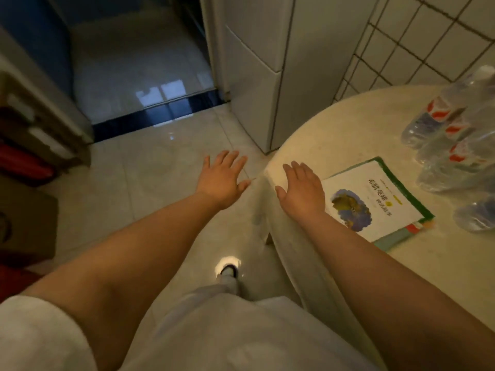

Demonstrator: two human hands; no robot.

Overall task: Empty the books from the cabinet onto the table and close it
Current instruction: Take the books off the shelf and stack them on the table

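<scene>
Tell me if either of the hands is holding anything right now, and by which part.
Nothing is held. The left hand and right hand are both open and empty; the book lies on the table.

The round pale stone-topped table [334,135] sits at the right, and everything hangs off it. On it, near its left edge, lies a white-covered book with a green border [375,199], flat on top of another book. Right of the book, along the table's far right side, clear plastic water bottles with red labels [450,135] lie packed together. Behind the table stands a white cabinet [267,76], with a white tiled wall [428,36] to its right. Left of the table is beige tiled floor [134,183], and far left a brown shelf unit [32,124].
</scene>
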